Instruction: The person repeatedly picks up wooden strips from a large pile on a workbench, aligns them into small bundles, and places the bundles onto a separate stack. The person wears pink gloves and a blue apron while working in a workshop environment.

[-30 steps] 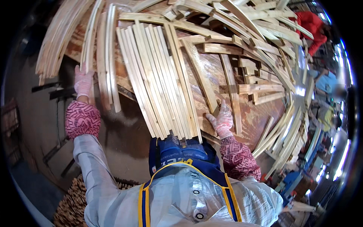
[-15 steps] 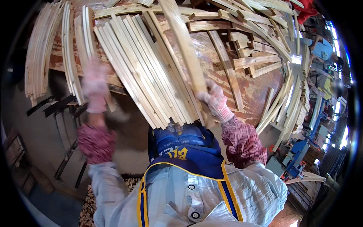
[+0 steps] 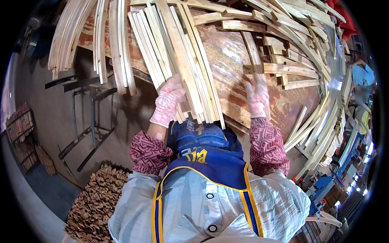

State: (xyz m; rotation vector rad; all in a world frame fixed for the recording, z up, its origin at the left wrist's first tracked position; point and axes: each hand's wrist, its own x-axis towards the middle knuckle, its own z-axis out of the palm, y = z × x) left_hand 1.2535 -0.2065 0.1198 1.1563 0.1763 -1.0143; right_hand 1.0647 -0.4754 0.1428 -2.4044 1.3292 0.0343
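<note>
Gloved hands (image 3: 169, 99) (image 3: 258, 99), two—at 10 and 2 o'clock from centre; patterned oversleeves (image 3: 149, 152) (image 3: 268, 146), two, at 8 and 4. Blue apron (image 3: 212, 167), one, at 6; shirt buttons (image 3: 210, 196) (image 3: 212, 228) in view, two, also at 6. Worktable (image 3: 227, 81), one, at 12. Bundles of parallel wooden strips (image 3: 71, 36) (image 3: 101, 40) (image 3: 120, 44) (image 3: 178, 40), four, between 10 and 12—individual strips overlap too closely to count. Heap of crossed wood pieces (image 3: 289, 69), one, at 2. Stack of short wood pieces (image 3: 97, 200), one, at 8. Other people (image 3: 346, 20) (image 3: 362, 75) (image 3: 363, 117), three, between 2 and 3.
</note>
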